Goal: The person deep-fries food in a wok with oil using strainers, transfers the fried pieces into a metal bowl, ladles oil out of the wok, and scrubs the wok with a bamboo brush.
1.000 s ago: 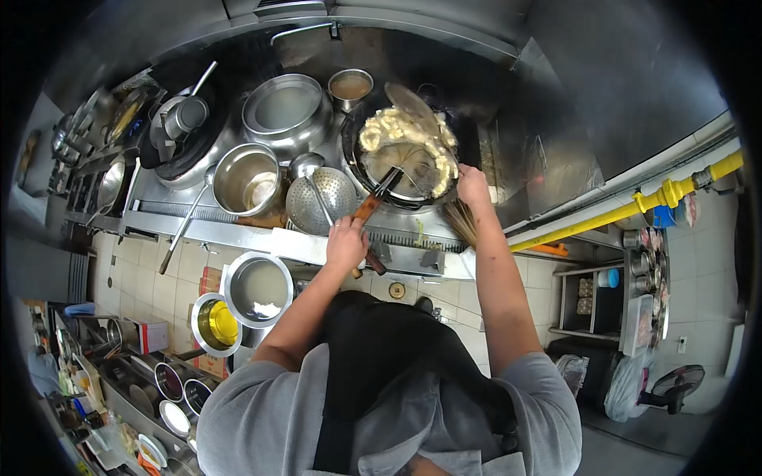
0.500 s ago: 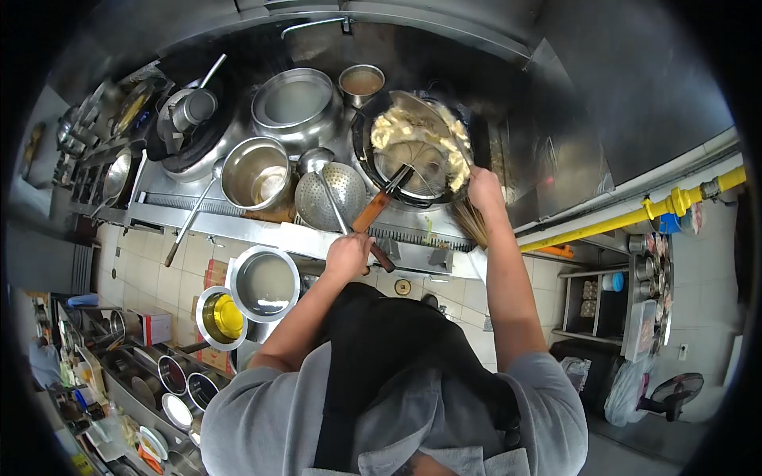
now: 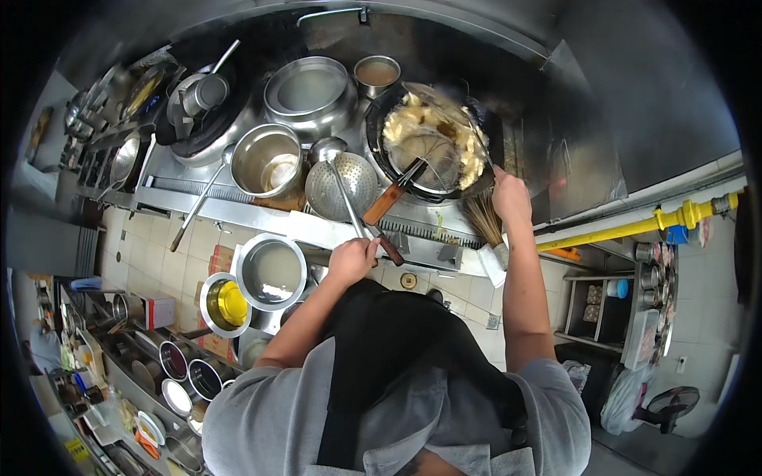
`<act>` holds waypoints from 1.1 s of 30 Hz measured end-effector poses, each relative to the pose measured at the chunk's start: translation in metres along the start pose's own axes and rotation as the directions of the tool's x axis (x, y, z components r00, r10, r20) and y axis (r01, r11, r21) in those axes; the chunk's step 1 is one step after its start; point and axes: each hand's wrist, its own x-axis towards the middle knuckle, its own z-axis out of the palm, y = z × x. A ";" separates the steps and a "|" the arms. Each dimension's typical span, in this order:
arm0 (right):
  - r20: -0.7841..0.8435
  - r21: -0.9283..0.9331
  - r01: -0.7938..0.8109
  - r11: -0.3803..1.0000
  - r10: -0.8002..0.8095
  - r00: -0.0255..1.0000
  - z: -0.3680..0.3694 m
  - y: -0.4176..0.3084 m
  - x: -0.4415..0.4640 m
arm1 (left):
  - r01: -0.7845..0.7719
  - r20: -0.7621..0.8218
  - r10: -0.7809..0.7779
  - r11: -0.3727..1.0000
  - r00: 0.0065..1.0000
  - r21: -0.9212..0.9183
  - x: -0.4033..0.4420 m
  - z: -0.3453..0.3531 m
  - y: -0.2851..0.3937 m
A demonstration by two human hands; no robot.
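Observation:
In the head view, my right hand [image 3: 512, 198] is closed around the handle of a long-handled utensil [image 3: 475, 127]. Its broad metal head reaches into the wok [image 3: 373, 151] at the back right; I cannot make out its exact kind. Pale yellow pieces [image 3: 474, 168] lie in the wok around a wire mesh strainer [image 3: 429, 155], whose wooden handle [image 3: 385, 205] rests over the near rim. My left hand [image 3: 353, 262] is wrapped round the handle end of a ladle [image 3: 328, 149]. The ladle lies across a perforated skimmer [image 3: 341, 194]; a dark wooden handle [image 3: 390, 251] sticks out beside that hand.
Left of the wok stand a steel pot [image 3: 266, 160], a large pot of liquid [image 3: 309, 89] and a small pot [image 3: 377, 75]. A bamboo brush [image 3: 482, 214] sits right of the wok. Below the counter edge are a basin [image 3: 271, 274] and a pot of yellow oil [image 3: 226, 305].
The view has shifted slightly, moving the stove rightward in it. My right hand has moved right and the utensil's head has shifted in the wok. My left hand keeps hold of the ladle.

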 end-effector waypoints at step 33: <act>0.001 -0.120 -0.004 0.993 0.004 1.000 -0.019 -0.025 0.023 | -0.058 0.051 0.060 0.998 0.997 -0.040 -0.003 0.012 0.006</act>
